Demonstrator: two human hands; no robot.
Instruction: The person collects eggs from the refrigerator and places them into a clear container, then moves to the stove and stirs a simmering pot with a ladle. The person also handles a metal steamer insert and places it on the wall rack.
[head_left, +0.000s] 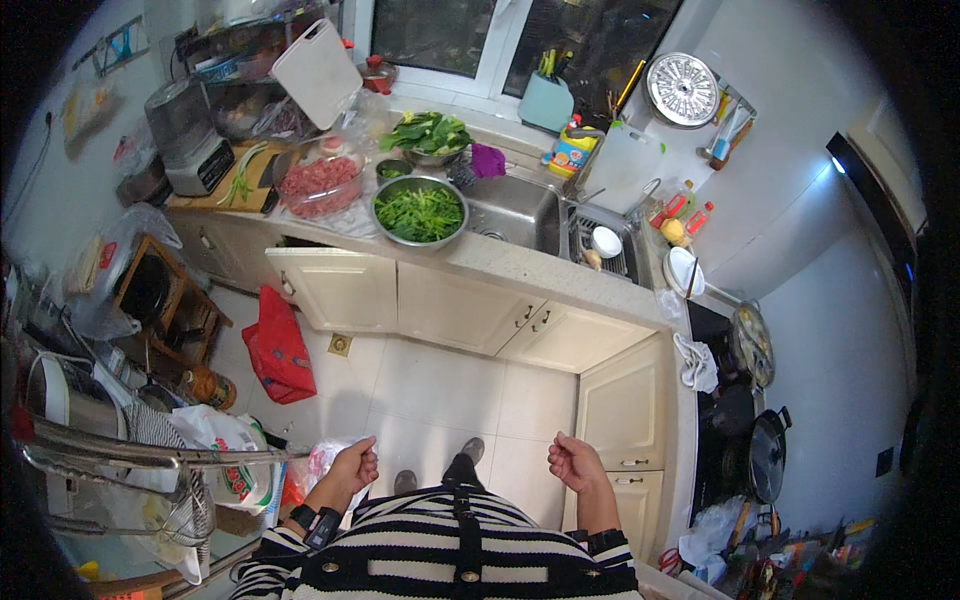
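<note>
My left hand (352, 466) is held in front of my body with its fingers curled in and nothing seen in them. It is near a metal rail (150, 451) and a plastic bag on the floor. Curled the same way, my right hand (574, 459) hangs over the tiles beside the base cabinet (622, 401). Before me on the counter, a steel bowl of leafy greens (418, 214) stands left of the sink (517, 210). Ground meat (321, 184) fills a clear bowl farther left, and more leafy greens (427, 135) are heaped in a bowl behind.
One cabinet door (334, 289) juts out ajar below the counter. A red bag (279, 349) lies on the floor near a wooden stool (176, 300). Along the right side are a stove (712, 420) and a lidded pan (766, 456). A white bowl (606, 242) sits in the drainer.
</note>
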